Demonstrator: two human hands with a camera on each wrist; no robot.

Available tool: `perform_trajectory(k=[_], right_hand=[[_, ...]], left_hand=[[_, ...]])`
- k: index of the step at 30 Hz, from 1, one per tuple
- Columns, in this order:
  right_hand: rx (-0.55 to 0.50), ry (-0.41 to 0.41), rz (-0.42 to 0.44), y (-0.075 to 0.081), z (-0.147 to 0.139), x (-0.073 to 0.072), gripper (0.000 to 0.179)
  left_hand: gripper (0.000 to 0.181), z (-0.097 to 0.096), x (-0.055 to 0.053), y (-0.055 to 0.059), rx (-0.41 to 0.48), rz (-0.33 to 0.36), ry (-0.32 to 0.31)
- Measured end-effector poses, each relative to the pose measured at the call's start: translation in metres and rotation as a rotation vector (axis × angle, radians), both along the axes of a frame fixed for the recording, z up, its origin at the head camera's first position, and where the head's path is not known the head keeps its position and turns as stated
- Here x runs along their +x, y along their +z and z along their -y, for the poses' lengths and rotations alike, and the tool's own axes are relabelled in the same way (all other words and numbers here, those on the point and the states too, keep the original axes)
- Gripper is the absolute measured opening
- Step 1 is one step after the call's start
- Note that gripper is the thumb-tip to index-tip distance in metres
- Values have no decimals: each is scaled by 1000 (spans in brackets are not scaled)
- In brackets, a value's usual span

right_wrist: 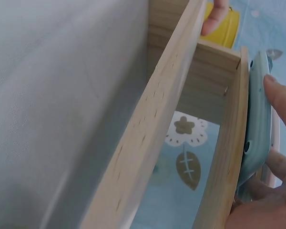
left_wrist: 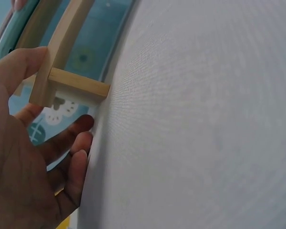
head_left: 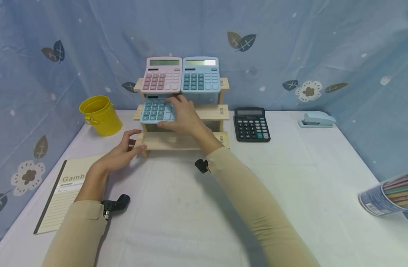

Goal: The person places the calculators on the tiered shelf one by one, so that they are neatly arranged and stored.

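A three-tier wooden rack [head_left: 182, 141] stands at the back of the table. On its middle tier, at the left, leans a light blue calculator [head_left: 153, 112]. My right hand [head_left: 185, 118] grips this calculator by its right side, thumb low and fingers over the top, hiding part of the keys. In the right wrist view the calculator [right_wrist: 258, 119] rests edge-down against the wooden tier. My left hand [head_left: 119, 154] holds the left end of the bottom tier, thumb [left_wrist: 24, 64] pressed on the wood and the other fingers loosely bent.
A pink calculator [head_left: 162, 76] and another blue one [head_left: 201, 76] fill the top tier. Right of the rack lies a black calculator [head_left: 252, 124], then a stapler [head_left: 316, 119]. A yellow bucket [head_left: 105, 120], a notebook [head_left: 65, 193] and a pencil can [head_left: 377, 200] stand around.
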State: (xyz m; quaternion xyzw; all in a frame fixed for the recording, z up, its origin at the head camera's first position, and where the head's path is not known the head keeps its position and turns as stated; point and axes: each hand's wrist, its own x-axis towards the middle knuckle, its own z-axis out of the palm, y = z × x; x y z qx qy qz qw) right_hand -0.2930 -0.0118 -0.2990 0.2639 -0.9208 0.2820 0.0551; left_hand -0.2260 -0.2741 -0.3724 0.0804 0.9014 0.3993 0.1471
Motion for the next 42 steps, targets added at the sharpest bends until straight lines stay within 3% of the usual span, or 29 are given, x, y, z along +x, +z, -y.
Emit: perform_trajectory(k=[8, 14, 29, 42], right_hand=[[-25, 54, 35, -2, -9, 2, 76], [-55, 108, -1, -3, -20, 8, 72], [-19, 212, -87, -1, -62, 34, 67], [-11, 195, -74, -3, -106, 48, 70]], left_hand=[[76, 0, -1, -1, 0, 6, -2], [76, 1, -1, 0, -1, 12, 8], [75, 2, -3, -1, -16, 0, 6], [75, 0, -1, 1, -22, 1, 2]])
